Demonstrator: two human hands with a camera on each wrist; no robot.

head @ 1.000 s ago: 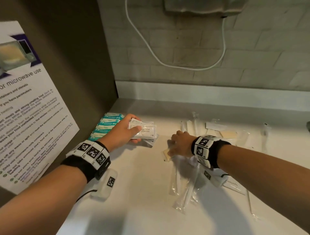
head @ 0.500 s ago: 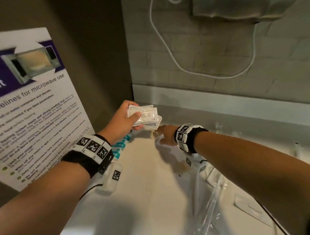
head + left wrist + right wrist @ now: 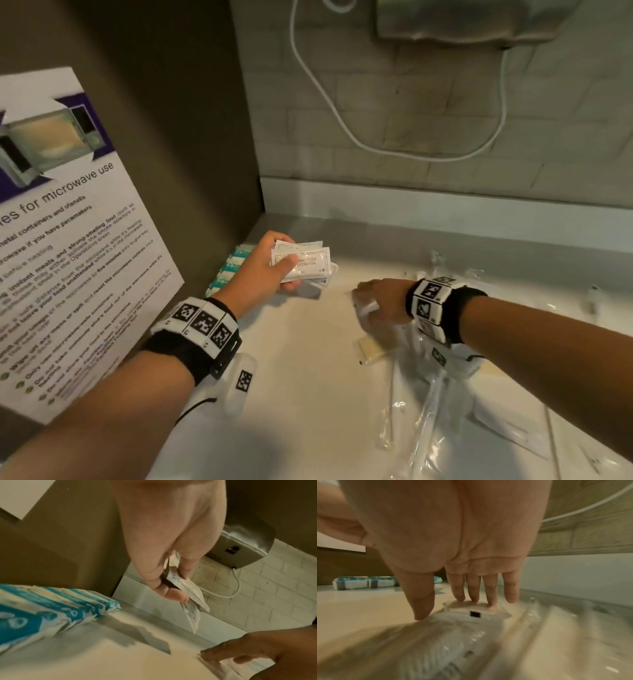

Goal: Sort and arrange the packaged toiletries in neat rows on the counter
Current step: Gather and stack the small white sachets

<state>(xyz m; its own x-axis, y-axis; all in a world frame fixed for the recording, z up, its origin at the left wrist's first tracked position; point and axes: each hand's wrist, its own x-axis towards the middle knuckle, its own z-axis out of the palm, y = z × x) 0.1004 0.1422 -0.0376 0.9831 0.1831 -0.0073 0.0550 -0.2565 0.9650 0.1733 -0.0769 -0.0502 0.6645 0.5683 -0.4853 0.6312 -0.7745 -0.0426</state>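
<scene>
Left hand pinches shampoo sachets. Right hand, fingers straight, presses a clear packet, perhaps soap. Next: lift, sort it

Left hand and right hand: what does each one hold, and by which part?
The left hand pinches a stack of white sachets at their left end, thumb on top. The right hand holds nothing; its straight fingers press a clear-wrapped packet on the counter.

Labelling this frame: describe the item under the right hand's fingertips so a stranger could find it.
On the white counter, right of the sachets the left hand grips, the right hand presses straight fingers on a clear-wrapped packet. Unlike the long wrapped sticks nearer the person, it is short and flat.
</scene>
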